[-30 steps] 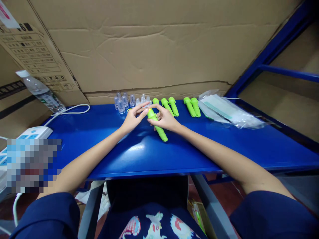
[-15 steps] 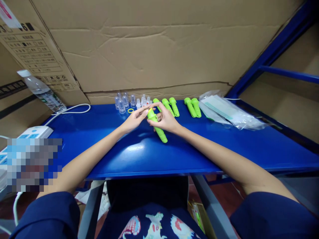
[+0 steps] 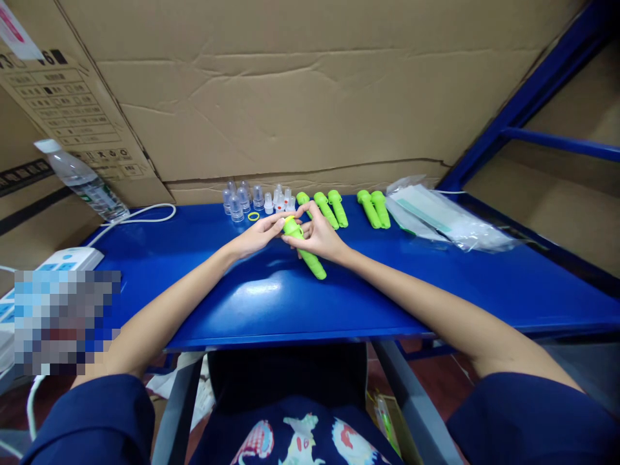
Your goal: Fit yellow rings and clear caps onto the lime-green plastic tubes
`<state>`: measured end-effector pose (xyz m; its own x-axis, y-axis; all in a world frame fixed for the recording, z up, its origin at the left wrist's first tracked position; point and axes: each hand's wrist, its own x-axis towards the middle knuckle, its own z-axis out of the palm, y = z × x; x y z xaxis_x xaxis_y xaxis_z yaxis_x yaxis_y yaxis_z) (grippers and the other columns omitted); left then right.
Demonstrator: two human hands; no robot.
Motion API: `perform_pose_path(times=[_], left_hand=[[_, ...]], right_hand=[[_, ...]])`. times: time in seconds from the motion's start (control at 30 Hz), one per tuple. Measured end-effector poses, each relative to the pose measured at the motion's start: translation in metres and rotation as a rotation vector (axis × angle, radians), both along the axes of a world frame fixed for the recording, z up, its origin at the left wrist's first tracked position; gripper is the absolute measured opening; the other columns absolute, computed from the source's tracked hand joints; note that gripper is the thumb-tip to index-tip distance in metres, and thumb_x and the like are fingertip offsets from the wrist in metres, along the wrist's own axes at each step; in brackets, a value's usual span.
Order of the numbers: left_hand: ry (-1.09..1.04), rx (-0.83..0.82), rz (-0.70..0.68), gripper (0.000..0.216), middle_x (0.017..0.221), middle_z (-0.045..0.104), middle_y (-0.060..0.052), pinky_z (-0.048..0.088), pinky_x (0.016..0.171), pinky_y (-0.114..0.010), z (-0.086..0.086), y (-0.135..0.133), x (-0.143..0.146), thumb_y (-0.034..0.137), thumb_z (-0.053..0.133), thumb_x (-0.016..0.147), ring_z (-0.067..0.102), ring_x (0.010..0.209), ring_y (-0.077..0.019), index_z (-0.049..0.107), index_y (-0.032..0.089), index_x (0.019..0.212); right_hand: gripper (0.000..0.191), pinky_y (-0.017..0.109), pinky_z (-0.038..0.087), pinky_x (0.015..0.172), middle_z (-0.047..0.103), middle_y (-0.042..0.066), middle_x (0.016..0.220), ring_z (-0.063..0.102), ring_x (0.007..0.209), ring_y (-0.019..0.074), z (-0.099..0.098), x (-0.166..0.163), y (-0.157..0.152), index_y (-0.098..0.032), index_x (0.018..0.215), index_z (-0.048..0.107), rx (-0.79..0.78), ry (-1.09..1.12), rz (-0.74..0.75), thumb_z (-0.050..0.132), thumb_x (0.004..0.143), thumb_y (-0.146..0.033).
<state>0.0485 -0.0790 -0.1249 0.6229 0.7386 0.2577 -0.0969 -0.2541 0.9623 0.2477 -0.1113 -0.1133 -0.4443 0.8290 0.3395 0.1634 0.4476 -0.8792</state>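
Observation:
In the head view my right hand (image 3: 322,237) is wrapped round the upper part of a bright green flashlight-shaped casing (image 3: 310,261). The casing slants, with its lower end toward me. A yellow ring (image 3: 289,219) lies at its wide top end. My left hand (image 3: 259,235) has its thumb and fingertips closed on that ring, from the left. The right fingertips also reach the top edge. Behind my left hand, another yellow ring (image 3: 253,216) rests on the blue table (image 3: 264,303).
Clear plastic caps (image 3: 236,208) and small white-based bulb pieces (image 3: 279,200) stand at the back. More green casings (image 3: 338,208) lie right of them, beside plastic bags (image 3: 450,216). At left are a water bottle (image 3: 87,181), a power strip (image 3: 72,258) and a white cable (image 3: 150,219).
The yellow ring, tilted up above the casing's top before, now lies flatter against it. My left hand has shifted slightly left and down; my right hand keeps its hold.

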Motion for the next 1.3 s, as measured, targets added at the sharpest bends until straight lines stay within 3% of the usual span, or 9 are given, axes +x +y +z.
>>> perform_pose_path(times=[0.23,0.53,0.67,0.8,1.1,1.3], left_hand=[[-0.059,-0.09,-0.059,0.069,0.135,0.068,-0.014,0.054,0.099,-0.038,0.003,-0.005,0.002,0.065,0.069,0.087,0.067,0.119,-0.0287,0.064,0.023,0.141],[-0.202,-0.203,-0.032,0.067,0.135,0.068,-0.014,0.055,0.098,-0.039,-0.009,-0.015,0.019,0.057,0.076,0.086,0.066,0.12,-0.0293,0.06,0.022,0.141],[-0.181,-0.205,0.004,0.063,0.131,0.07,-0.013,0.057,0.092,-0.04,-0.008,-0.016,0.022,0.056,0.07,0.091,0.069,0.112,-0.0275,0.058,0.022,0.142],[-0.134,-0.215,0.029,0.061,0.124,0.072,-0.012,0.057,0.088,-0.038,-0.005,-0.019,0.024,0.059,0.064,0.094,0.07,0.101,-0.0231,0.058,0.021,0.141],[-0.126,-0.232,0.046,0.067,0.127,0.071,-0.011,0.057,0.084,-0.035,-0.003,-0.022,0.028,0.069,0.052,0.096,0.068,0.11,-0.0257,0.052,0.025,0.146],[-0.078,-0.239,0.044,0.07,0.121,0.075,-0.011,0.056,0.085,-0.035,-0.01,-0.014,0.024,0.076,0.042,0.095,0.071,0.107,-0.0267,0.061,0.022,0.135]], right_hand=[[0.069,0.032,0.055,0.041,0.064,-0.006,0.067,0.067,0.049,0.0201,0.004,-0.002,-0.005,-0.027,0.113,0.032,-0.011,0.058,0.046,0.081,0.075,-0.059],[0.066,0.035,0.059,0.048,0.065,-0.002,0.076,0.07,0.057,0.0209,0.0,-0.003,0.002,-0.028,0.103,0.035,0.041,0.061,-0.071,0.081,0.073,-0.063],[0.068,0.036,0.06,0.049,0.068,0.002,0.083,0.071,0.058,0.0213,0.001,-0.003,0.004,-0.027,0.107,0.034,0.031,0.035,-0.111,0.078,0.074,-0.067],[0.069,0.036,0.059,0.047,0.065,0.0,0.076,0.071,0.056,0.0223,0.001,-0.004,0.004,-0.025,0.116,0.034,0.041,0.017,-0.107,0.073,0.078,-0.067],[0.069,0.037,0.059,0.052,0.066,-0.003,0.073,0.071,0.056,0.0228,0.003,-0.002,0.004,-0.026,0.118,0.034,0.013,0.033,-0.101,0.076,0.077,-0.061],[0.065,0.041,0.061,0.056,0.068,0.0,0.078,0.072,0.06,0.0245,0.003,-0.002,0.002,-0.026,0.107,0.037,0.025,0.032,-0.085,0.078,0.073,-0.063]])
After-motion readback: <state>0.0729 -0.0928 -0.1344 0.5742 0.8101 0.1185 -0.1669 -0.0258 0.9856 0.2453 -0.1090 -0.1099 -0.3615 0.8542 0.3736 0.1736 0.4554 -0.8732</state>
